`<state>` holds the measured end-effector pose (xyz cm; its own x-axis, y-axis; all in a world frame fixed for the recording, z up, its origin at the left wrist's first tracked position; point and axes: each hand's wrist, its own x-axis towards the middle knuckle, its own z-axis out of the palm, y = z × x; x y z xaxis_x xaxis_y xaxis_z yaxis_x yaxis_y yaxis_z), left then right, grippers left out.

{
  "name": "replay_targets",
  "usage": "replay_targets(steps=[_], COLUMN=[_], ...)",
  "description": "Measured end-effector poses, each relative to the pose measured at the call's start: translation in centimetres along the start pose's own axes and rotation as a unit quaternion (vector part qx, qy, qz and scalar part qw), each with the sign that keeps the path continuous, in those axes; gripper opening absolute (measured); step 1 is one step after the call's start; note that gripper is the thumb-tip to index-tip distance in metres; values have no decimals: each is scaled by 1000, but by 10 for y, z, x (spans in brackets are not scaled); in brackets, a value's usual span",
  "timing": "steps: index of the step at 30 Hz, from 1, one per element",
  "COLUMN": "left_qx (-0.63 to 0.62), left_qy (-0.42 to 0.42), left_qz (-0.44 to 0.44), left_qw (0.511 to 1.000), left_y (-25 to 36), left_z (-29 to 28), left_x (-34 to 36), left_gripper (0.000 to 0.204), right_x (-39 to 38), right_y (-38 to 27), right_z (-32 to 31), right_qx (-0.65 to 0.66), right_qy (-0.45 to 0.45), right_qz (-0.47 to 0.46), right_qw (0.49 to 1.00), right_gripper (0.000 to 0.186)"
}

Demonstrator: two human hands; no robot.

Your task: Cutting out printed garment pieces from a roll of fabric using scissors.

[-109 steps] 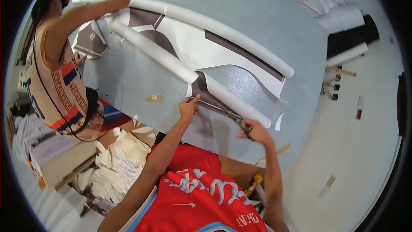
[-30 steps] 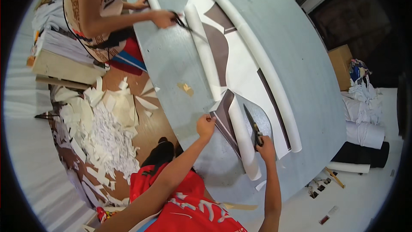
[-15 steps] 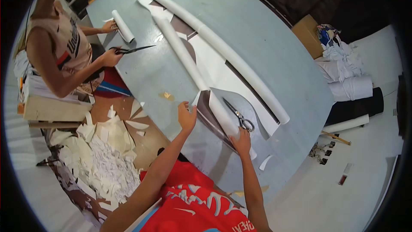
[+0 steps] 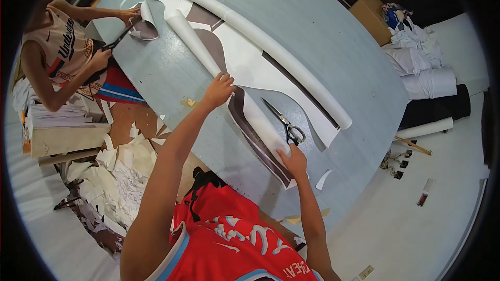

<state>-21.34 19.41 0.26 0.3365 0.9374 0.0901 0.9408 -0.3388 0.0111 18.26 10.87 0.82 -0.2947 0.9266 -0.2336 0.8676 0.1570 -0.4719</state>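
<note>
A curled sheet [image 4: 259,118], white on its back and dark brown-grey on its printed face, lies lengthwise before me on the table. My left hand [image 4: 219,91] is closed on its far end, where it meets another curled white piece [image 4: 191,39]. At the near end my right hand [image 4: 294,160] grips the edge, thumb on top and the other fingers partly hidden. A pair of scissors [image 4: 286,123] with dark handles rests just right of the sheet, touched by neither hand.
A long white roll [image 4: 245,34] with a partly unrolled printed sheet crosses the grey-blue table [image 4: 333,47]. At the left, a co-worker holds black scissors [image 4: 115,42] at a small curled piece [image 4: 145,27]. White scraps [image 4: 127,177] pile up on the floor.
My left hand has moved from beside the sheet onto its far end and closed there. The sheet's near end has opened out, showing more dark print. The co-worker's scissors have moved left.
</note>
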Motion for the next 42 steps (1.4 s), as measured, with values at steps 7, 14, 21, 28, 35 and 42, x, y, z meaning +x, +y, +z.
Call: replay_targets(steps=[7, 14, 21, 28, 35, 42], left_qx=[-10, -8, 44, 5, -15, -42], left_qy=[47, 6, -48, -34, -66, -100], left_qz=[-47, -70, -59, -56, -57, -82], left_qw=[998, 997, 996, 998, 996, 991], left_y=[17, 27, 31, 26, 19, 18], left_z=[11, 12, 2, 11, -4, -10], left_x=[-22, -31, -19, -25, -14, -18], left_gripper=[39, 58, 62, 65, 75, 89], right_x=[-5, -17, -19, 7, 146, 203], right_y=[16, 27, 31, 21, -94, -159], right_z=[3, 15, 14, 21, 47, 69], right_qx=[4, 10, 9, 56, 205, 121], right_qy=[6, 21, -13, -39, 1, -63], right_qz=[-15, -31, -12, -39, -90, -4], right_qw=[1000, 999, 1000, 997, 975, 991], right_gripper=[53, 52, 55, 56, 49, 36])
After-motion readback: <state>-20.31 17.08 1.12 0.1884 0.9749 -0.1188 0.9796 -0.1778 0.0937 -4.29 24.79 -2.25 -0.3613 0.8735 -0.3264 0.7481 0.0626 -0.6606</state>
